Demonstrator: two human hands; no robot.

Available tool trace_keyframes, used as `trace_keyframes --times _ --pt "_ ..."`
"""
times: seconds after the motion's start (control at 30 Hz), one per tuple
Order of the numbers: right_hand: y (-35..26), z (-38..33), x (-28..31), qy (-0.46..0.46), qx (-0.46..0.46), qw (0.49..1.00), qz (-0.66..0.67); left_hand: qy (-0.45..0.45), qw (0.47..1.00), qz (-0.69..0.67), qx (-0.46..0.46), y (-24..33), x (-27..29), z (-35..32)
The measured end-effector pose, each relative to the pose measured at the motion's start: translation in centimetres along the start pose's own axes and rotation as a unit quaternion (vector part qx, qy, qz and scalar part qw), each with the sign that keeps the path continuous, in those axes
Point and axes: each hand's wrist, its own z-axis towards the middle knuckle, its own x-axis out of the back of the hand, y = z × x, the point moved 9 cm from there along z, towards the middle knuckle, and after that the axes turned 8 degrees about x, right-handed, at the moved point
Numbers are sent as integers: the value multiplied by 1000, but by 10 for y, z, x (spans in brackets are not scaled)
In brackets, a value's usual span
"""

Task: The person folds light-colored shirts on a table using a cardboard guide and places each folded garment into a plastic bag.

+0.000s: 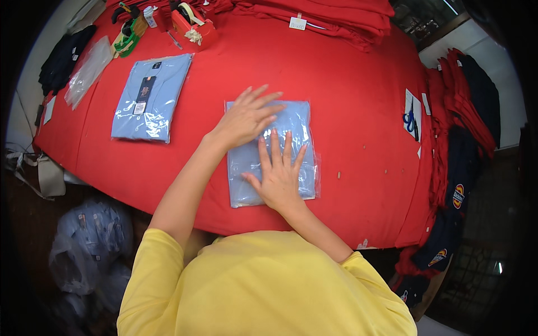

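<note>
On red desk point(347, 95): left hand point(244, 119), right hand point(279, 175) flat, fingers spread, pressing air from bagged light-blue shirt point(296, 120); second bagged shirt point(150, 96) set aside.

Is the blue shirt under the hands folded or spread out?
Folded: the blue shirt lies as a flat rectangle inside a clear bag.

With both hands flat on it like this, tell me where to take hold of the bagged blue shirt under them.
Probably take the bagged blue shirt by its right edge, where clear plastic overhangs the fold. It lies flat on the red table, and the left hand and right hand cover its middle. Come from the right.
</note>
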Motion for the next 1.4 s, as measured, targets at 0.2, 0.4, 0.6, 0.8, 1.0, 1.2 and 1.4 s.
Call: trace_keyframes --times 0.2,0.4,0.6,0.8,1.0,1.2,1.4 --pt "15 4 -42 -77 -9 997 25 -116 993 15 -7 -10 -56 3" --pt "14 -3 -51 -113 -19 993 19 -111 993 34 -11 -6 -60 -2" --pt "13 -1 -49 -76 -15 997 4 -86 996 -12 -8 -8 -57 -3" --pt "24 -1 -25 -22 -15 991 127 169 975 -92 111 -12 53 -30" --pt "-10 -34 -14 -17 148 980 132 64 979 -34 191 40 6 -153" --pt "-12 -49 -33 -91 220 967 86 -37 967 79 238 46 -33 -169" --pt "9 -73 -22 -146 185 971 38 -53 963 92 246 55 -38 -170"
